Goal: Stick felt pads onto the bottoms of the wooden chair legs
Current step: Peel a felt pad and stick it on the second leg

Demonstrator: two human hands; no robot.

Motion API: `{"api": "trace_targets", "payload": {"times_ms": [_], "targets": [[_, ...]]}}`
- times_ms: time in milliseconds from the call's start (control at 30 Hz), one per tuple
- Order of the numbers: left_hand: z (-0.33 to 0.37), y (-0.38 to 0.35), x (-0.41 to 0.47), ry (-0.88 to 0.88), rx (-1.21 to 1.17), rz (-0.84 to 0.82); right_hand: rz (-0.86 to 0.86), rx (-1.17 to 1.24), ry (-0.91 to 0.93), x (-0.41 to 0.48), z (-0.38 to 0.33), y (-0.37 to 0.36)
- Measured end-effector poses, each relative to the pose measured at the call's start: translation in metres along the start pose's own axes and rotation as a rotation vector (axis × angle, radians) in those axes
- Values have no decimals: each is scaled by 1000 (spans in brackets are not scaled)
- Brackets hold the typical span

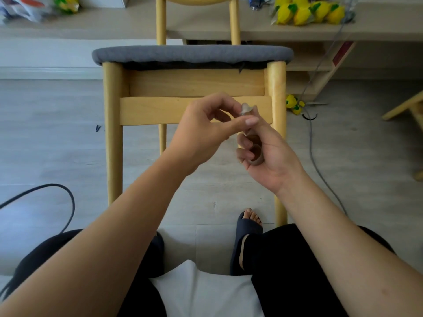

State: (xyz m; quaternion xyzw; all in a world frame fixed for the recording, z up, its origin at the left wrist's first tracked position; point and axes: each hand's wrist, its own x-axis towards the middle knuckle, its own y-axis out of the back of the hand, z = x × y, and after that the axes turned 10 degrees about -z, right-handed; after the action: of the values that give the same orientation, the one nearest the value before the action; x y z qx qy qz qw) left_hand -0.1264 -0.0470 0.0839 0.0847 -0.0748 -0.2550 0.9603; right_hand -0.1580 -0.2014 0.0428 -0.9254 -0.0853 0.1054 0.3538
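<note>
Meeting in front of the wooden chair, both hands are raised. Left hand pinches a pale, crumpled scrap, perhaps backing film, between thumb and forefinger. Right hand curls closed around brown round felt pads, stacked against its palm.

Light wooden chair with grey cushioned seat laid on its back on pale plank floor, legs pointed toward person. Both hands held together before chair's lower cross rail: left hand left of right hand, touching at fingertips. Small round brown felt pads cupped in right hand. Yellow-green packets on low shelf behind chair, right. Thin black cable looped on floor, left.
</note>
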Motion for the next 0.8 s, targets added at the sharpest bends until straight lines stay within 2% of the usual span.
{"api": "trace_targets", "payload": {"times_ms": [100,200,300,433,567,800], "targets": [[2,7,0,0,95,-36,-76,-116,-11,1,-6,2],[2,15,0,33,155,15,-145,-186,-35,2,-8,4],[4,13,-1,58,190,38,-77,-303,-45,2,-2,4],[8,13,-1,147,205,3,-24,-256,-44,2,0,4],[12,25,-4,179,229,-35,-68,-263,-67,0,-5,5],[10,23,-9,170,367,4,-136,-393,-78,0,-6,5]]}}
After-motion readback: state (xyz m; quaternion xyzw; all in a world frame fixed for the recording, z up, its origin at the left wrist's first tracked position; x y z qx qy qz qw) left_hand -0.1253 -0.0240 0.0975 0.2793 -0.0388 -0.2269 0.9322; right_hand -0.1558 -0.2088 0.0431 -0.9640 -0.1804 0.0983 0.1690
